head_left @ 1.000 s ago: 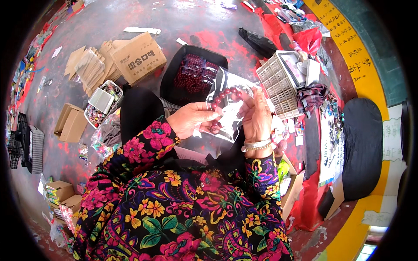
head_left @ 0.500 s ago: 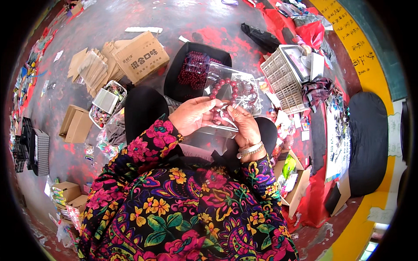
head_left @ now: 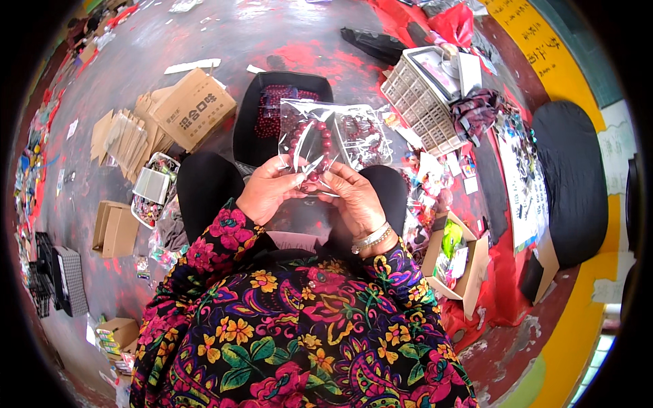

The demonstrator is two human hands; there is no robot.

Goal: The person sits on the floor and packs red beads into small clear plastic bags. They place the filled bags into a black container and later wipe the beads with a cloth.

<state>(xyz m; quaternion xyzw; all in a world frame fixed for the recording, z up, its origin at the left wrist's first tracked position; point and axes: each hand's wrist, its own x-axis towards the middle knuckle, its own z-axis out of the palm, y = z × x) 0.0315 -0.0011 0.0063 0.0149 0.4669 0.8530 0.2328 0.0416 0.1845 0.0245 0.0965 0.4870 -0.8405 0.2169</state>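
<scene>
Left hand (head_left: 269,189) and right hand (head_left: 356,198) pinch the near end of a bag (head_left: 310,144), seemingly to steady the bracelet (head_left: 326,135) (1 red loop) inside, with the bin (head_left: 246,122) beyond them.

Your hands (head_left: 264,194): two. Your knees (head_left: 209,182): two. Ahead of you, black bin (head_left: 245,130): one; slatted basket (head_left: 423,105): one. Clear bags (head_left: 291,109) overlap, count unsure.

Perhaps a workroom: carton (head_left: 192,109), bead bin (head_left: 245,129), slotted basket (head_left: 423,103)
</scene>
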